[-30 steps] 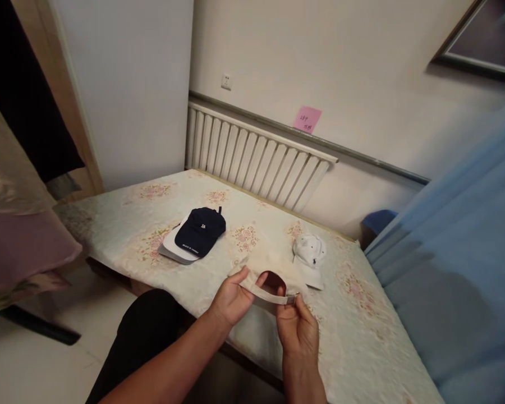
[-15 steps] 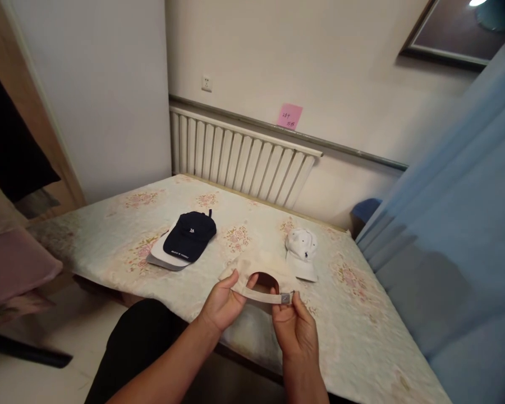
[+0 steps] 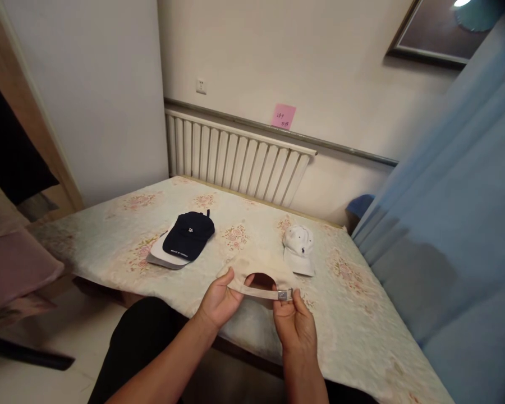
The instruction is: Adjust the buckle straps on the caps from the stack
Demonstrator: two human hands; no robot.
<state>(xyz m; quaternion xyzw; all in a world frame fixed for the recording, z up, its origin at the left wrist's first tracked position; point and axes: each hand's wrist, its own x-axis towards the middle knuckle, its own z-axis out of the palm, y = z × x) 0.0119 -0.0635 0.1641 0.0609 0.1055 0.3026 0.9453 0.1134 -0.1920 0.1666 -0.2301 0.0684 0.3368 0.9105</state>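
The left hand [image 3: 221, 300] pinches a cream cap [image 3: 271, 268] at the left end of its rear band, thumb laid on the outside and fingertips showing within the arched back opening [image 3: 261, 282]. The right hand [image 3: 294, 322] has the other end in a narrow pinch, its thumb just beside the metal buckle [image 3: 282, 295] and its fingers curled behind and below the strap [image 3: 258, 293]. The cap thus lies between the two hands, slightly beyond the fingertips, with its back toward the person and its strap running across from one grip to the other. Whether the far side of the cap touches the floral cover [image 3: 362, 342] beneath it, I cannot tell. Beyond the right hand, a white cap [image 3: 299, 247] with a small dark emblem rests on the cover, its visor pointing toward the person. Beyond the left hand and well to its left, a navy cap [image 3: 189, 235] sits on top of a white visor [image 3: 164, 251] and a grey visor [image 3: 166, 264], which stick out from under it. Past the far edge stand a radiator [image 3: 235, 157] and, above it, a pink note [image 3: 283, 116]; a blue curtain [image 3: 437, 224] hangs at the right.
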